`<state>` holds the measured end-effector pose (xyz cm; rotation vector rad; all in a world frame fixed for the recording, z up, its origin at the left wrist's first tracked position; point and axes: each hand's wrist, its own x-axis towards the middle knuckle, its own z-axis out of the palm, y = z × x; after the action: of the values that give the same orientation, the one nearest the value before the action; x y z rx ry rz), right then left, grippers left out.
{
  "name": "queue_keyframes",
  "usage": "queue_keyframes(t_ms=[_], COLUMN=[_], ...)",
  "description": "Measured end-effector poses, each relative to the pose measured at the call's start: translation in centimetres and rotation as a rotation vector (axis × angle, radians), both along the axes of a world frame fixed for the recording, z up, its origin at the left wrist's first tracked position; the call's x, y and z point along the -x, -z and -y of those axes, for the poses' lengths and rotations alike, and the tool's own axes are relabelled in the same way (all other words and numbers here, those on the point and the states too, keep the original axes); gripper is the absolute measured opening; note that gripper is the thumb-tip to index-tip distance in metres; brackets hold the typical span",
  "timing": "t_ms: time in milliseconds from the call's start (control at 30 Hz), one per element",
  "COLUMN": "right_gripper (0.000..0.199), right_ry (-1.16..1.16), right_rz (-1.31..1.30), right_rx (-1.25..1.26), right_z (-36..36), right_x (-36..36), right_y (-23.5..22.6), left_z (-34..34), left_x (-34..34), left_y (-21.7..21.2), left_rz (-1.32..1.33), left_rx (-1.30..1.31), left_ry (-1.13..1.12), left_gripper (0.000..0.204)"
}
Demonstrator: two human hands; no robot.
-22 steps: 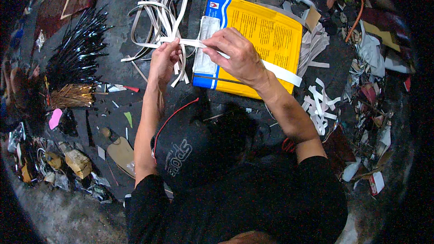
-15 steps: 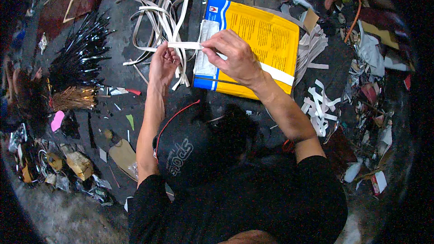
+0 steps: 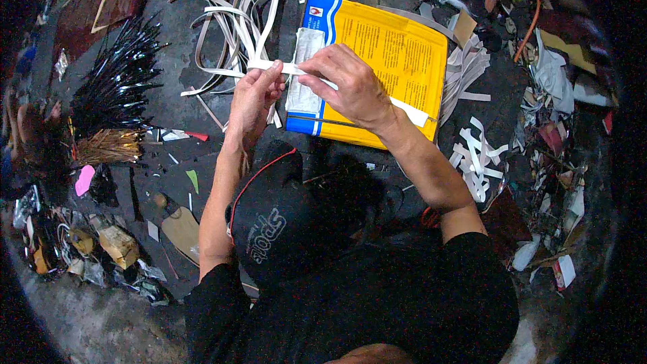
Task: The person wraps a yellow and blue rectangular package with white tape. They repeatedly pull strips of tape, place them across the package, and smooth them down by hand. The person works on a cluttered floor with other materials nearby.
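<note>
- Your left hand (image 3: 253,98) has its fingers closed around one end of a white paper strip (image 3: 286,67), pinching it where it meets the loose bundle of strips.
- Your right hand (image 3: 347,84) is curled over the same strip a little farther along, thumb and fingertips pressed together on it; the strip runs on under that hand and comes out past your wrist, lying across the yellow packet.
- The strip is held just above the yellow and blue packet (image 3: 394,54), over its near left corner, not resting flat on it.
- Done so far, judging by the floor: a tangle of long white strips (image 3: 232,23) lies just beyond your left hand, and a heap of short white offcuts (image 3: 478,155) sits to your right.
- Left to do: the strip in your hands looks plain and unfinished, with no fold or knot I can make out.
- A fan of dark sticks (image 3: 118,77) and a straw-coloured bundle (image 3: 104,145) lie well off to your left, untouched.
</note>
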<state>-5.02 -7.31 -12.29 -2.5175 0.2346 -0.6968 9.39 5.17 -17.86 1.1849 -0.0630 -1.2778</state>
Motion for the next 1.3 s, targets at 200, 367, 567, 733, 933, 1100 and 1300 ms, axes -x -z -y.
queue_keyframes(t_ms=[200,367,567,733,933,1100,1300], right_gripper=[0.016,0.016,0.015,0.015,0.016,0.015,0.015], right_ry=[-0.015,0.006,0.013,0.027,0.020,0.010,0.009], right_rz=[0.012,0.012,0.046,0.034,0.026,0.015,0.000], right_rx=[0.003,0.028,0.027,-0.034,-0.042,-0.053,-0.061], right_z=[-0.1,0.0,0.0,-0.4,-0.3,-0.3,-0.3], right_x=[0.0,0.2,-0.6,-0.7,0.0,0.1,0.1], right_y=[-0.1,0.2,0.0,0.0,0.1,0.1,-0.2], left_z=[-0.2,-0.1,0.0,0.2,0.2,0.1,-0.1], left_x=[-1.2,-1.7,-1.5,0.6,0.4,-0.3,-1.6], left_y=[2.5,3.6,1.4,-1.5,-1.6,1.0,4.4], left_rz=[0.024,0.081,-0.380,0.135,0.079,0.047,0.036], left_rx=[0.007,-0.050,0.179,0.022,-0.025,-0.018,-0.015], left_ry=[0.011,0.011,-0.133,0.049,0.045,-0.008,-0.003], left_gripper=[0.023,0.023,0.029,0.028,0.025,0.024,0.025])
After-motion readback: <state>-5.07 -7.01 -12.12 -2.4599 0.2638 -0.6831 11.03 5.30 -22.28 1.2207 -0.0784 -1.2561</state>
